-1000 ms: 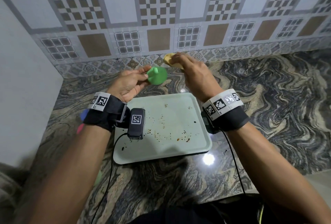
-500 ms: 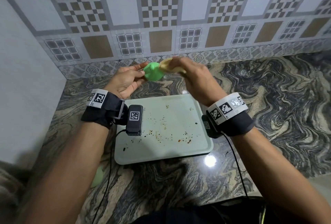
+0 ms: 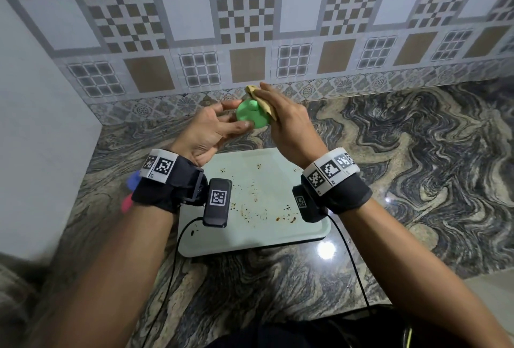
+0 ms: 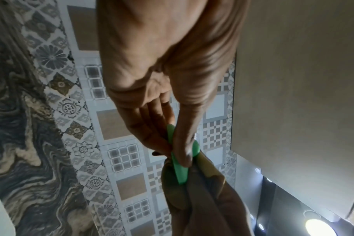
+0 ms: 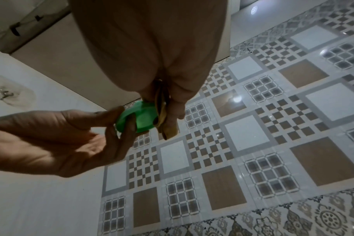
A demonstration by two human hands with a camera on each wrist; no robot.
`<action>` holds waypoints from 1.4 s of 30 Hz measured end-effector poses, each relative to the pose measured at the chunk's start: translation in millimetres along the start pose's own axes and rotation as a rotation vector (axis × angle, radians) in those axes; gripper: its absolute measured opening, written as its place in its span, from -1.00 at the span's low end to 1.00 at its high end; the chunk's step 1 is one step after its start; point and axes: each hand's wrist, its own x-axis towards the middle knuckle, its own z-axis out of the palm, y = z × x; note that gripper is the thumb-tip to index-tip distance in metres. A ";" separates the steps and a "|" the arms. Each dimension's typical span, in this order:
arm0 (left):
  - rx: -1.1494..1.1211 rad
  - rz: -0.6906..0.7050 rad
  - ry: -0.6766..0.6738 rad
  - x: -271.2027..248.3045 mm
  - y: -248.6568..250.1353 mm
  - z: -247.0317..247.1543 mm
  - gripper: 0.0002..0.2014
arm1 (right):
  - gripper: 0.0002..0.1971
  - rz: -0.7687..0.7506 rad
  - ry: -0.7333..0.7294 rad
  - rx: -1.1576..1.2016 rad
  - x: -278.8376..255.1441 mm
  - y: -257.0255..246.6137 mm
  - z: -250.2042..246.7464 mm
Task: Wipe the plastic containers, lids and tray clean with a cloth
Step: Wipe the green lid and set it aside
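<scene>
A round green plastic lid [image 3: 251, 115] is held up in the air above the far end of the tray. My left hand [image 3: 214, 128] pinches its edge between thumb and fingers, and the lid [image 4: 179, 167] shows edge-on in the left wrist view. My right hand [image 3: 281, 114] grips a yellow cloth [image 3: 265, 103] and presses it against the lid's right side. The cloth [image 5: 165, 118] hangs beside the lid [image 5: 139, 118] in the right wrist view. A pale green tray [image 3: 278, 231] lies on the counter beneath my wrists, speckled with brown crumbs.
The tray sits on a dark marbled counter [image 3: 417, 167] that meets a patterned tile wall [image 3: 250, 27] at the back and a plain white wall [image 3: 33, 139] on the left. Blue and pink things [image 3: 130, 189] peek out behind my left wrist.
Both hands have come together: the cloth, apart from the lid a second ago, now presses on it. The lid has turned in my left hand.
</scene>
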 end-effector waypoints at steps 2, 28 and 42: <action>0.075 0.002 0.022 -2.8 2.6 0.7 -0.60 | -0.43 -0.019 -0.033 0.000 -0.7 1.8 -0.7; -0.093 0.047 0.164 0.0 -11.7 10.6 -0.67 | -0.56 0.048 -0.090 -0.229 -9.6 -9.2 14.3; -0.153 0.018 0.085 3.4 -7.1 -5.9 -0.77 | -0.51 -0.096 -0.139 -0.242 -6.7 5.8 6.2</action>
